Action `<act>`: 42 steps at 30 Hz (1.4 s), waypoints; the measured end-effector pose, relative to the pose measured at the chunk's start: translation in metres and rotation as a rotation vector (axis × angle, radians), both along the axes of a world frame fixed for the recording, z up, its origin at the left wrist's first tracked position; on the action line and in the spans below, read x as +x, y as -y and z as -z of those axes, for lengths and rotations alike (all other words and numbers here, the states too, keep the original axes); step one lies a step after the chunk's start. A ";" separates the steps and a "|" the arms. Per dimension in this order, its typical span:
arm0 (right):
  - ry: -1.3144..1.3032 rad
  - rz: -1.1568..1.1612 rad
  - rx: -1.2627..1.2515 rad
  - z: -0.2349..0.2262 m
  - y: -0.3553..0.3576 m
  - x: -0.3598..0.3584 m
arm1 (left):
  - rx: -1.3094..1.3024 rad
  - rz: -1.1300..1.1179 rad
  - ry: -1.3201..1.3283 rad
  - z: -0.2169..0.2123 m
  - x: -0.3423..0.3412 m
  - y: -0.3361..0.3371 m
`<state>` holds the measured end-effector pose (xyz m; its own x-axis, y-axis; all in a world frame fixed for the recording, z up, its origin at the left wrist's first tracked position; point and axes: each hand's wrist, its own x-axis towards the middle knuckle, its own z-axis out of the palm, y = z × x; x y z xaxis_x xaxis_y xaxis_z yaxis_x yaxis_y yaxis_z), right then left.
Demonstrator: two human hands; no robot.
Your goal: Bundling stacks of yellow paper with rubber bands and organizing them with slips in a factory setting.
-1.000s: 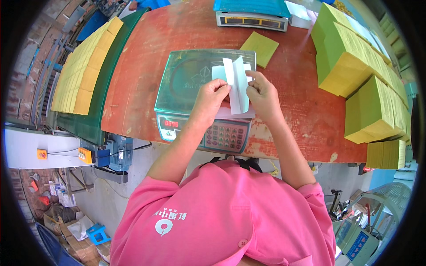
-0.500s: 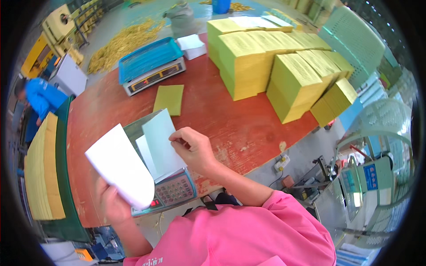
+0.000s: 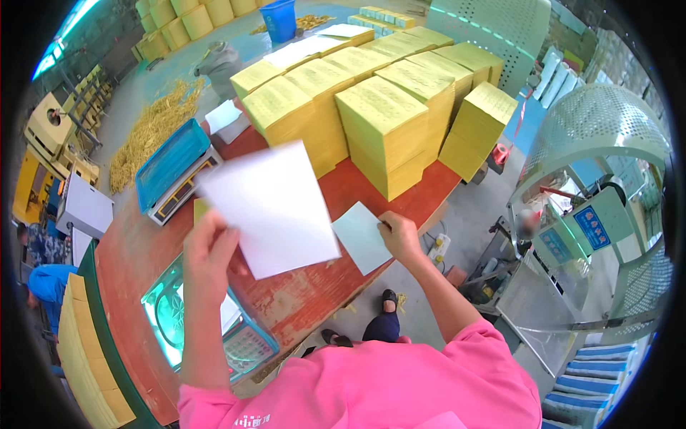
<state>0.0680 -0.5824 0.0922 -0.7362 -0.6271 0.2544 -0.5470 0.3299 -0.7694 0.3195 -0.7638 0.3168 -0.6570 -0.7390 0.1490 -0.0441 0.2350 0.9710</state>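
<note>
My left hand [image 3: 213, 247] is closed on the edge of a white paper sheet [image 3: 279, 211], held up over the red table and slightly blurred. Whether it is one sheet or a few, I cannot tell. A pale blue-green paper sheet [image 3: 361, 236] is pinched at its right edge by my right hand [image 3: 401, 236], near the table's front edge. Beside my left forearm sits a scale [image 3: 250, 347] with a keypad and a shiny teal pan, partly hidden by the arm. Some white paper [image 3: 229, 312] lies on it.
Tall stacks of yellow paper [image 3: 382, 107] fill the far right of the red table [image 3: 293, 311]. A second scale with a blue tray [image 3: 171, 164] stands at the far left, near a small white stack [image 3: 225, 118]. A perforated green chair [image 3: 593, 136] is at right. A person in blue [image 3: 50, 286] bends at far left.
My right hand has taken the blue-green sheet off the scale and moved it right. My left hand has lifted the white paper up and rightward. The view has turned to the right.
</note>
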 end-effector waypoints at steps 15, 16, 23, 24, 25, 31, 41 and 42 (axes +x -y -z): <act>-0.098 -0.332 -0.247 0.011 -0.012 -0.032 | 0.384 -0.020 0.173 0.030 -0.288 0.017; -0.086 -0.350 -0.239 0.011 -0.013 -0.034 | 0.379 -0.035 0.181 0.030 -0.288 0.017; -0.036 -0.431 -0.280 0.007 -0.016 -0.043 | 0.327 -0.092 0.329 0.021 -0.289 0.013; -0.035 -0.438 -0.275 0.008 -0.016 -0.043 | 0.302 -0.083 0.342 0.020 -0.290 0.011; -0.034 -0.445 -0.270 0.008 -0.016 -0.043 | 0.301 -0.089 0.342 0.019 -0.290 0.010; -0.033 -0.475 -0.276 0.007 -0.017 -0.044 | 0.198 -0.076 0.404 0.017 -0.296 0.012; -0.019 -0.500 -0.310 0.009 -0.018 -0.046 | 0.154 -0.135 0.462 0.012 -0.296 0.005; -0.011 -0.503 -0.314 0.010 -0.019 -0.046 | 0.143 -0.141 0.463 0.011 -0.295 0.007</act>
